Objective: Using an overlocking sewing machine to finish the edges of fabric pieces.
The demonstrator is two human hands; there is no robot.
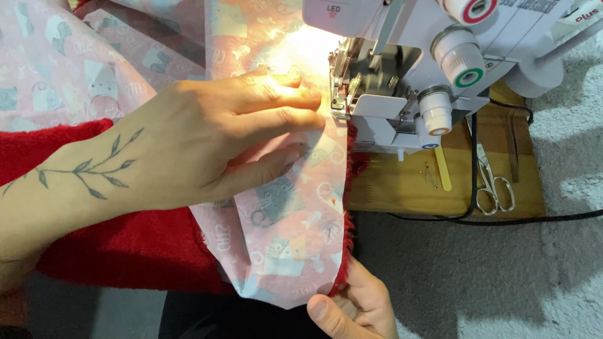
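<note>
The pink printed fabric point(286, 238) lies over red fleece point(125, 251), its edge fed under the presser foot point(339, 94) of a white sewing machine point(408, 75). The left hand point(207, 144) presses flat on the fabric, fingers extended toward the foot. The right hand point(352, 307) pinches the lower fabric edge. Coloured round dials, red, green, orange and blue, mark the machine's front. Scissors point(493, 185) rest on the wooden board point(521, 194) beside a black cable point(473, 157).

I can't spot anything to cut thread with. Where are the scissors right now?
In the head view, the scissors lie at the right on the wooden board, beside the black cable and just right of the white sewing machine, away from both hands.
</note>
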